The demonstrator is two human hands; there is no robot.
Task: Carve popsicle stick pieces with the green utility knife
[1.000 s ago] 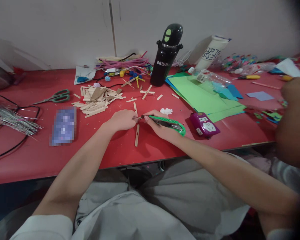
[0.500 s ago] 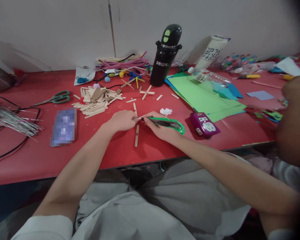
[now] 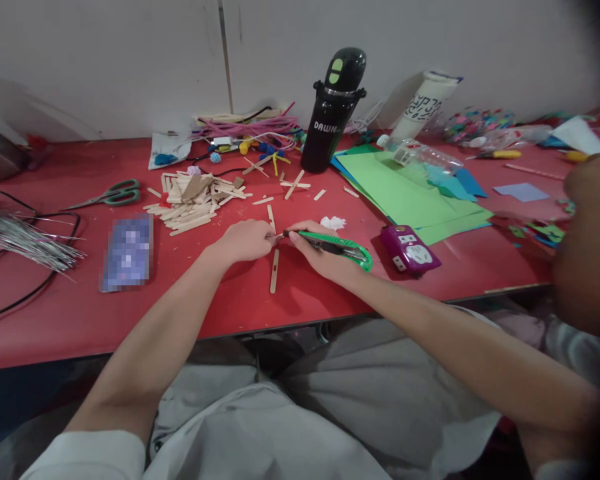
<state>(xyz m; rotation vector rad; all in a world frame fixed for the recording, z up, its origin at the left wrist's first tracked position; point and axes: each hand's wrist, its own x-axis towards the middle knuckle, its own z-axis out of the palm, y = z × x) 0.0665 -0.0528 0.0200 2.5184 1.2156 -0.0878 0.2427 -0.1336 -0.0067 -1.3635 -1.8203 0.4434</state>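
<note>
My right hand [image 3: 325,257] is closed around a green utility knife [image 3: 361,253], its blade end pointing left toward my other hand. My left hand [image 3: 247,240] pinches a small wooden stick, mostly hidden by the fingers, right by the blade tip. Beneath the hands on the red table lies a craft stick [image 3: 275,273] with a small slot or dark mark in its middle. Another length of craft stick [image 3: 271,215] shows just above my left fingertips; I cannot tell whether both are one piece.
A pile of craft sticks [image 3: 190,203] lies behind my left hand, with scissors [image 3: 123,193] to its left. A black bottle [image 3: 325,127] stands at the back. Green paper sheets [image 3: 400,193] and a purple power adapter [image 3: 407,252] lie right. Another person's arm [image 3: 587,247] is at far right.
The knife's blade end has shifted slightly against the stick, and less of the pale stick shows between my hands. Both hands stay in nearly the same place.
</note>
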